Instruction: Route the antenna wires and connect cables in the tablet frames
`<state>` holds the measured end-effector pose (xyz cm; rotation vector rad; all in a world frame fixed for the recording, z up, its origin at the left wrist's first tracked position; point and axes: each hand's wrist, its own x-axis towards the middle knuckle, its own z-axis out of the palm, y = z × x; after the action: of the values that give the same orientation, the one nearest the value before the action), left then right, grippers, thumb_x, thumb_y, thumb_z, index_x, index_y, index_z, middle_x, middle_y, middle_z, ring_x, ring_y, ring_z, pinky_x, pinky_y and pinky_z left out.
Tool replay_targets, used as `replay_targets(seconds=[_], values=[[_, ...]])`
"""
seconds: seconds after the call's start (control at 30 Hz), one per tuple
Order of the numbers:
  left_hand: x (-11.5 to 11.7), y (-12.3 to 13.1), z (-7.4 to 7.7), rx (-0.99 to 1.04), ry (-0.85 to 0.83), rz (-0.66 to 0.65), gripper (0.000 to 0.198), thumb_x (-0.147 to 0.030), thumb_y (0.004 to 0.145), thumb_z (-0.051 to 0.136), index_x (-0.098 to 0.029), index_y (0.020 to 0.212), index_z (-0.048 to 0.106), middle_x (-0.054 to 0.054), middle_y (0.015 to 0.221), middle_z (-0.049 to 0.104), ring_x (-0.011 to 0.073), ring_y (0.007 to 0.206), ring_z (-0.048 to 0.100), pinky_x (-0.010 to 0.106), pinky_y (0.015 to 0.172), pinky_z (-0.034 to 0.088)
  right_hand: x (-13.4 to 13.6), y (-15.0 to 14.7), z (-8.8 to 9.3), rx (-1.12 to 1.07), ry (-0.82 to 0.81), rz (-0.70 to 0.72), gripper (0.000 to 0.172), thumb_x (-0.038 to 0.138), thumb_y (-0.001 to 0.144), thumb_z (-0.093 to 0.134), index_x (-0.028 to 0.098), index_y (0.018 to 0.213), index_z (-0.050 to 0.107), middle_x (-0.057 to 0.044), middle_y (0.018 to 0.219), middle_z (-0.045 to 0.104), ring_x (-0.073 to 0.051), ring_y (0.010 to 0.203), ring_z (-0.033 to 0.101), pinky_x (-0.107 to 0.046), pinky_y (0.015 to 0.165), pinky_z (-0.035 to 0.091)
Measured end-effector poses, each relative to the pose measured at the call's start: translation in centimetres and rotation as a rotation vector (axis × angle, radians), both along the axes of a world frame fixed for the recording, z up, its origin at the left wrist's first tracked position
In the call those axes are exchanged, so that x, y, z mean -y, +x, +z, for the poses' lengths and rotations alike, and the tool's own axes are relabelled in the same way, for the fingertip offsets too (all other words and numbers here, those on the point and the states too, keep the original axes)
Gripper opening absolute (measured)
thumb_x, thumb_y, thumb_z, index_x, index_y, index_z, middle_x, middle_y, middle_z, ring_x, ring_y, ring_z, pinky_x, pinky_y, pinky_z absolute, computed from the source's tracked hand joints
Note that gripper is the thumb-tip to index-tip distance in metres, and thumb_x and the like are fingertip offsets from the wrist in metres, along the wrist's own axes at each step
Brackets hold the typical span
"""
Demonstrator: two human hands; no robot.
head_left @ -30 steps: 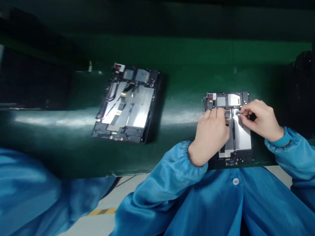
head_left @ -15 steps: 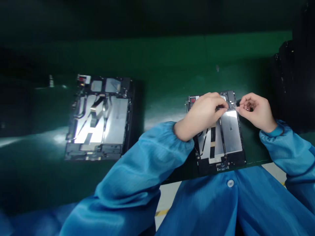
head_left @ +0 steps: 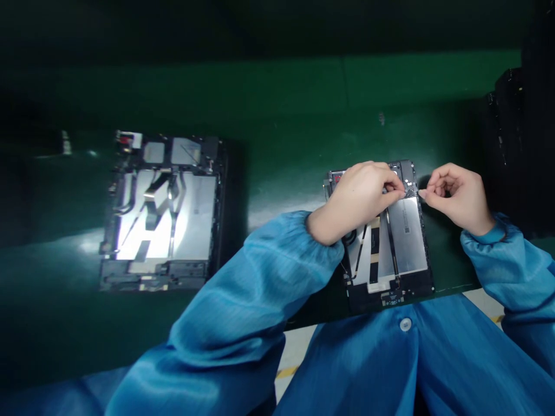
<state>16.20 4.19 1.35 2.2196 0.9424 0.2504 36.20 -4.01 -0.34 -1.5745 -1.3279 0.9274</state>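
— Head view, and we're in close! The opened device [head_left: 410,237] lies on the green table [head_left: 286,133], our left hand [head_left: 364,188] over its upper part, thumb and forefinger pinched together.
— And our right hand [head_left: 462,193] sits just beside its right edge, thumb and forefinger pressed together too. Anything between them?
— Too small; we can't tell for either hand.
— How far along are we?
— Midway, we'd judge: the dark ribbon strip [head_left: 375,251] lies along its panel, but its insides are uncovered and its upper right corner looks unfinished.
— And a second device [head_left: 197,225], well to its left, lies uncovered, untouched by us.
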Motion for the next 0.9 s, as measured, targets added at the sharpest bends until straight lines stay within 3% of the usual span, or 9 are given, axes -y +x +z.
replay_targets(seconds=[0.33,0.47,0.6,0.77,0.9], values=[[0.3,0.4,0.4,-0.066,0.048,-0.009,0.015,-0.018,0.09,0.065,-0.019,0.083,0.079,0.004,0.088,0.075,0.0201,0.083,0.067,0.033,0.08,0.049,0.0,0.2,0.3,0.003,-0.01,-0.023,0.019,0.023,0.069,0.082,0.021,0.076,0.064,0.003,0.063,0.067,-0.01,0.054,0.052,-0.025,0.052,0.043],[0.8,1.4,1.1,-0.164,0.112,0.014,0.017,-0.015,0.089,0.062,-0.017,0.083,0.078,0.007,0.09,0.073,0.0247,0.091,0.066,0.037,0.082,0.048,0.0,0.2,0.2,-0.037,0.051,-0.035,0.022,0.026,0.071,0.084,0.022,0.077,0.063,0.003,0.066,0.067,-0.011,0.057,0.055,-0.026,0.055,0.046],[1.0,1.9,1.0,-0.089,0.113,-0.061,0.014,-0.019,0.089,0.066,-0.018,0.093,0.079,0.007,0.094,0.073,0.0253,0.094,0.064,0.039,0.086,0.048,-0.3,-0.6,0.0,-0.126,0.151,-0.039,0.027,0.031,0.073,0.087,0.024,0.078,0.061,0.003,0.071,0.066,-0.012,0.062,0.058,-0.028,0.059,0.049],[0.9,1.5,0.1,-0.079,0.098,0.118,0.017,-0.024,0.092,0.064,-0.017,0.085,0.078,0.007,0.085,0.07,0.0256,0.093,0.063,0.039,0.084,0.048,-0.9,-1.4,-0.7,-0.166,0.105,0.015,0.024,0.029,0.076,0.082,0.024,0.088,0.062,0.002,0.08,0.061,-0.012,0.069,0.057,-0.027,0.06,0.047],[1.1,1.3,-0.3,-0.101,0.088,0.167,0.015,-0.022,0.092,0.064,-0.018,0.084,0.077,0.006,0.085,0.07,0.0257,0.093,0.064,0.039,0.085,0.049,-1.2,-1.2,-1.2,-0.145,-0.001,0.079,0.028,0.026,0.071,0.083,0.023,0.091,0.063,0.003,0.082,0.059,-0.011,0.069,0.053,-0.025,0.06,0.044]])
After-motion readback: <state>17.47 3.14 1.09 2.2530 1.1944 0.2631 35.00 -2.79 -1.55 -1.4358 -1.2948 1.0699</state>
